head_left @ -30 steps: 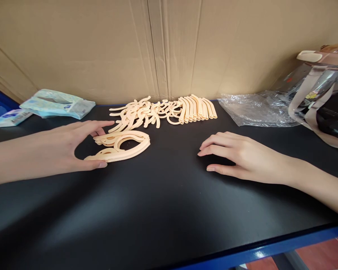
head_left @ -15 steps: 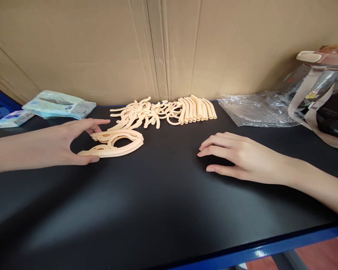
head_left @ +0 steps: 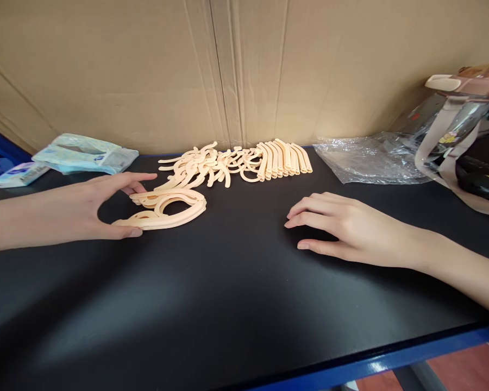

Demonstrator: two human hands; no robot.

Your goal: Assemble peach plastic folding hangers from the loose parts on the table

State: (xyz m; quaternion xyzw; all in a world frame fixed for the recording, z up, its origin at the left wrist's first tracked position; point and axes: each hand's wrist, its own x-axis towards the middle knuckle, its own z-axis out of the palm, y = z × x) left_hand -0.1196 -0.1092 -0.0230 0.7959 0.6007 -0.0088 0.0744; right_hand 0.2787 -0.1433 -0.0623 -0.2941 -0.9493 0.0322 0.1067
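Observation:
On the left of the black tabletop [head_left: 236, 293] lies a stack of cream plastic folding hangers [head_left: 175, 220], curved and looped. My left hand [head_left: 101, 209] spans the stack's left end, thumb against the near edge and fingers at the far edge; its index finger sticks out above. Apart from everything, my right hand [head_left: 334, 225] rests on the table, fingers loosely bent and spread, holding nothing. Behind the stack is a loose heap of S-shaped cream hook pieces [head_left: 195, 165]. Beside that heap, a neat row of curved cream hanger arms [head_left: 283, 160] lies side by side.
Blue tissue packs [head_left: 85, 155] lie at the back left. A crumpled clear plastic bag [head_left: 367, 160] is at the back right, near a clear bottle [head_left: 464, 117] with a strap. Cardboard [head_left: 146, 70] stands behind; a blue rail [head_left: 375, 361] edges the table.
Both hands and the hangers stay essentially in place. The view shifts very slightly.

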